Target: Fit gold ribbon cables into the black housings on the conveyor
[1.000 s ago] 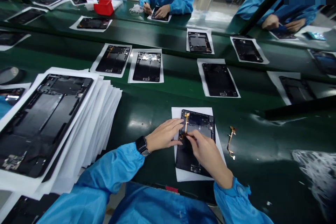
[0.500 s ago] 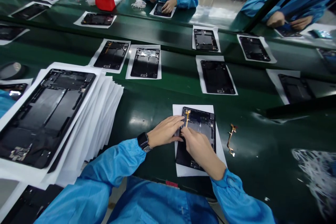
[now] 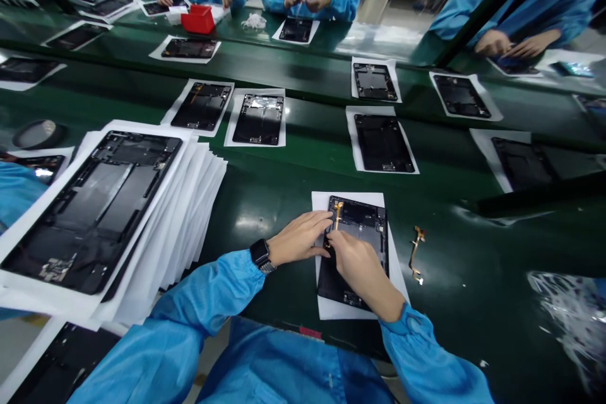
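A black tablet housing (image 3: 364,233) lies on a sheet of white paper (image 3: 348,200) in front of me, its inner side up. An orange flex cable (image 3: 338,214) runs down its upper left part. My left hand (image 3: 300,237) rests at the housing's left edge with its fingers stretched out. With fingertips pinched together, my right hand (image 3: 357,262) presses at the lower end of the flex cable; the spot under the fingers is hidden. Right of the housing, a second flex cable (image 3: 416,254) lies loose on the green table (image 3: 454,328).
A tall stack of tablet housings (image 3: 104,202) with paper sheets between stands at my left. Several housings on paper, one a black housing (image 3: 384,142), lie on the belt ahead. Tangled white strips (image 3: 568,315) are at the right. Co-workers in blue sit opposite near a red bin (image 3: 197,19).
My hands stay almost in place on the housing. The view has shifted slightly, and the housings on the belt have moved a little leftward. A co-worker opposite has lifted both hands off a housing.
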`<state>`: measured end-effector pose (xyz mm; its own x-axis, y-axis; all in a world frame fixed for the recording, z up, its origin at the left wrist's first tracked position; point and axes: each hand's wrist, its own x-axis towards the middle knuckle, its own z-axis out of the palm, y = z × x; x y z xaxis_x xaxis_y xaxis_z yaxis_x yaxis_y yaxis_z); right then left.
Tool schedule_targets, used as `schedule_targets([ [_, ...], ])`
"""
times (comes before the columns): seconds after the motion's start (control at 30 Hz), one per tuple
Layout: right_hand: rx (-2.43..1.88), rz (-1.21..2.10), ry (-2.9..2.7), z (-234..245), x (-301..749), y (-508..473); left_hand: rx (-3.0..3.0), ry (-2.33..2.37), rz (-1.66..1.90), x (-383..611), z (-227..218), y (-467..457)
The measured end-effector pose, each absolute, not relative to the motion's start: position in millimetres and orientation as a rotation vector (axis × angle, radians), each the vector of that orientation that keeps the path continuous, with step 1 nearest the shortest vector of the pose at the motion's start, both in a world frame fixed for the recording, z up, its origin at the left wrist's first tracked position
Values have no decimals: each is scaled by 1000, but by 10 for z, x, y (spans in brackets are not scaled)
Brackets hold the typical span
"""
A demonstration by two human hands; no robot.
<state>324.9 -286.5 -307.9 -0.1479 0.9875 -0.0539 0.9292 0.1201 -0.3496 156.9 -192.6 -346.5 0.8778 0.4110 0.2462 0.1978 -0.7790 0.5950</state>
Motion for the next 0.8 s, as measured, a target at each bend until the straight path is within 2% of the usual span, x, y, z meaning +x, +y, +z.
schedule_targets([
  [0.13,-1712,679,-1406,-3173,3582,-3017,2514,629,522,1770,-3351,-1666],
  [0.23,-1534,915,-823,-3194,3834,-3149,2599,943,349,2140,-3275,-1395],
  [0.3,-1466,1040,-638,-3174,4008,-3225,2640,970,211,2376,-3259,-1268],
  [0.4,-1595,975,-625,-3146,4371,-3296,2672,865,117,2538,-3273,-1164],
  [0.57,-2108,462,-980,-3248,5077,-3248,2689,905,2,2415,-3191,-624],
  [0.8,-2146,488,-1215,-3708,5393,-3178,2682,1402,3,2460,-2492,951],
])
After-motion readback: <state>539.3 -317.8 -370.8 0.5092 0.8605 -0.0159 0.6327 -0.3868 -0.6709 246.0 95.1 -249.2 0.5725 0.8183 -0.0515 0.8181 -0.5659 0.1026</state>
